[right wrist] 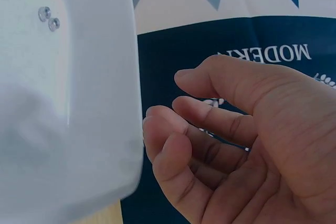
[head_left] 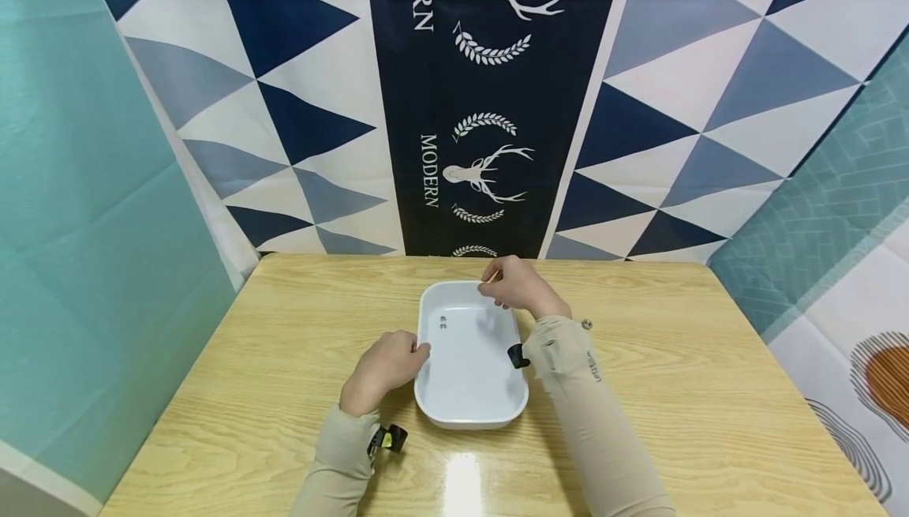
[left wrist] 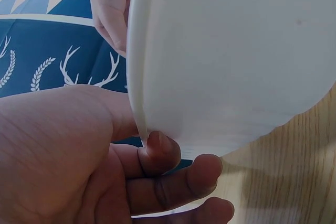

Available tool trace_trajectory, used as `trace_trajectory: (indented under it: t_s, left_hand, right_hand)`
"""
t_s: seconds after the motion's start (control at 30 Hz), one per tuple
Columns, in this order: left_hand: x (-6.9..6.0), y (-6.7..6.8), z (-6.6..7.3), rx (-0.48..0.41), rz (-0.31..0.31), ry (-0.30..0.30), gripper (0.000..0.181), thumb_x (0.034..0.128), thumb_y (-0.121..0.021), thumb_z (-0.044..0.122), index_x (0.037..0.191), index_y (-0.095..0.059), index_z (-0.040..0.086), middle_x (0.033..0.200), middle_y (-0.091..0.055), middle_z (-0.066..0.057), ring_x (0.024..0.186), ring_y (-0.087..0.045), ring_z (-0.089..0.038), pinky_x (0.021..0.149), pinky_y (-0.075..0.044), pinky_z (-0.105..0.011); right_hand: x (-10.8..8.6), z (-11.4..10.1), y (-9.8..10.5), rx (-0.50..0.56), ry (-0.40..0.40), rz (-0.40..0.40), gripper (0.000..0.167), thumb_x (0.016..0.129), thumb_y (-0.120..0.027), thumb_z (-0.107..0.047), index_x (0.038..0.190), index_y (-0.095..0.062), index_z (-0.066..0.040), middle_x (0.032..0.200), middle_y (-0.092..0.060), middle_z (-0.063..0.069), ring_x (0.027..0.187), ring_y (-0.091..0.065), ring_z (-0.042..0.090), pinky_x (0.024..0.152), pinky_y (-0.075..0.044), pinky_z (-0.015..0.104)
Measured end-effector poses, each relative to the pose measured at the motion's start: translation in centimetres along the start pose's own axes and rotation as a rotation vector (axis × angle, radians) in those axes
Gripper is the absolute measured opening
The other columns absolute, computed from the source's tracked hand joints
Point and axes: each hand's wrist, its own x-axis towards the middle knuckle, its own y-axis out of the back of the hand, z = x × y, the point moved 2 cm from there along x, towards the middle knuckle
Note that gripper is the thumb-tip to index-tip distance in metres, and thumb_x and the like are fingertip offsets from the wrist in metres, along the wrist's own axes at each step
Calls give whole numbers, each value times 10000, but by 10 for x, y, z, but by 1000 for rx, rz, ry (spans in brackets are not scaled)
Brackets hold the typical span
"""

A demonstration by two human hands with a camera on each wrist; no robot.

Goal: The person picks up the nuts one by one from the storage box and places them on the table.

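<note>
A white rectangular tray (head_left: 469, 379) with rounded corners lies on the wooden table, its long side running away from me. My left hand (head_left: 386, 367) grips the tray's left rim; in the left wrist view the fingers (left wrist: 205, 174) curl at the outer wall and the thumb goes over the rim. At the far right corner is my right hand (head_left: 521, 288), fingers bent. The right wrist view shows nothing between its thumb and fingers (right wrist: 173, 156), close beside the tray's edge (right wrist: 105, 103). Two small shiny rings (right wrist: 49, 19) sit together inside the tray.
One more small round metal piece (head_left: 586, 324) lies on the table (head_left: 660, 391), right of the right wrist. A patterned cloth (head_left: 483, 106) with deer heads hangs behind the table's far edge. Pale green cloth (head_left: 106, 225) borders the left side. Small black devices (head_left: 387, 438) are strapped to both wrists.
</note>
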Motion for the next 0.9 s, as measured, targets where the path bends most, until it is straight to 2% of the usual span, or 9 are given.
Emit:
trace_trajectory:
  t_s: [0.2,0.6,0.9]
  left_hand:
    - [0,0,0,2,-2,-6,388,1049,-497,264,682,-534,142,579,-457,5,486,-389,-145,473,-313,-280]
    - [1,0,-1,4,-5,0,381,1043,-502,266,684,-541,146,577,-455,11,491,-399,-141,474,-317,-281]
    - [1,1,1,37,7,1,370,1034,-516,285,698,-578,145,598,-479,5,520,-448,-152,489,-346,-295]
  right_hand:
    - [3,-1,-8,-6,4,6,162,905,-706,-164,1013,-691,-44,840,-682,108,629,-634,165,601,-530,270]
    - [11,-1,-29,39,16,-30,144,919,-725,-176,994,-710,-53,843,-674,68,672,-646,181,624,-521,287]
    - [12,1,-44,55,44,-32,110,923,-715,-156,961,-709,-53,808,-659,51,630,-626,163,594,-521,275]
